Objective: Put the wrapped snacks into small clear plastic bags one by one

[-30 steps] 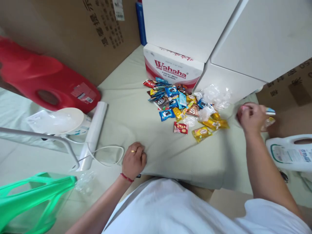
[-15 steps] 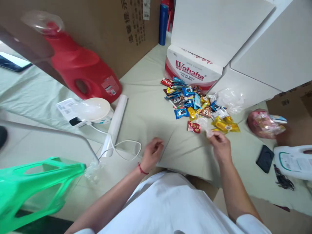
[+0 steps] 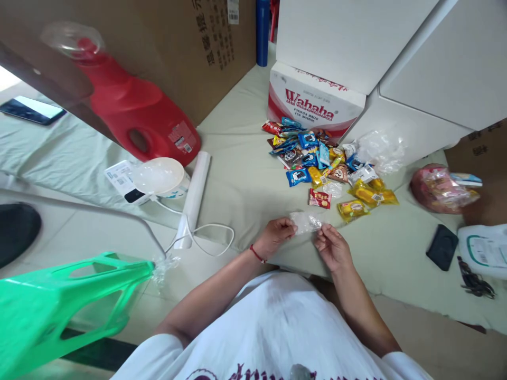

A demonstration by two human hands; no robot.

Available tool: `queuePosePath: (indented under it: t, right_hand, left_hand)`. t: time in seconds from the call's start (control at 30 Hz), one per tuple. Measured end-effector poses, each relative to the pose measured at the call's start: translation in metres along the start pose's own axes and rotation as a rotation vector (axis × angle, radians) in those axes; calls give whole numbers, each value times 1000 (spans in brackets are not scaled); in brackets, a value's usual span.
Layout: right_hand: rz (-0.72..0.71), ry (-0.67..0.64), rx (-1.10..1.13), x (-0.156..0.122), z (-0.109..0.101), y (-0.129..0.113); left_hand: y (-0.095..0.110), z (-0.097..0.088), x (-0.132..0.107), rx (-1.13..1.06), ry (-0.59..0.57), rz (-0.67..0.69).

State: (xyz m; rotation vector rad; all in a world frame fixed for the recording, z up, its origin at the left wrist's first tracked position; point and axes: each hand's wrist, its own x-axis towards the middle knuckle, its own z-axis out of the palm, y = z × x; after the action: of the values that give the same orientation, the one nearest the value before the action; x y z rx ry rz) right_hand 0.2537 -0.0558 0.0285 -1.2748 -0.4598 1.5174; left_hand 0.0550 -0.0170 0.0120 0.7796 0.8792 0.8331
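A small clear plastic bag [image 3: 304,222] is stretched between my two hands just above the pale green cloth [image 3: 245,184]. My left hand [image 3: 277,235] pinches its left end and my right hand [image 3: 331,245] pinches its right end, fingers closed on both. Beyond them lies a heap of several wrapped snacks [image 3: 317,158], blue, yellow, red and brown. A filled pinkish bag of snacks [image 3: 438,188] sits at the right.
A Wahaha carton [image 3: 315,103] and white boxes [image 3: 396,58] stand behind the heap. A red jug [image 3: 134,116], a white device with cable [image 3: 158,177], a plastic roll [image 3: 195,198], a phone [image 3: 34,110], a green basket [image 3: 59,311], a black wallet [image 3: 441,247] and a white jug [image 3: 485,250] surround me.
My right hand left the filled bag at the right, reached the snack heap and came back with a clear bag. My left hand rose from the cloth and took the bag's other end.
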Motion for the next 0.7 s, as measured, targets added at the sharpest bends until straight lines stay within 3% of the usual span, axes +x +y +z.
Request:
queuePosePath:
  t: [0.1,0.2,0.3,0.37,0.43,0.53,0.7]
  right_hand:
    - [-160,0,-199,-1,-4,-2]
    - [-570,-2,-686,1,-5,-12]
    - [-883,-180,-1122,6,-2,-27]
    - [-977,-289,-1194,10,2,-33]
    - [-988,-330,-1158,13,6,-35]
    - [-863,-300,-977,16,7,-29]
    - [-391,60,-330,21,-12,-8]
  left_hand:
    - [1,-1,-2,31,18,70]
    - [7,2,-5,139,-31,125]
    - [12,5,-8,194,-120,148]
    - [12,8,-10,137,-128,101]
    - [10,11,-11,60,-73,28]
    - [6,13,-12,18,13,3]
    - [1,6,-8,-168,109,25]
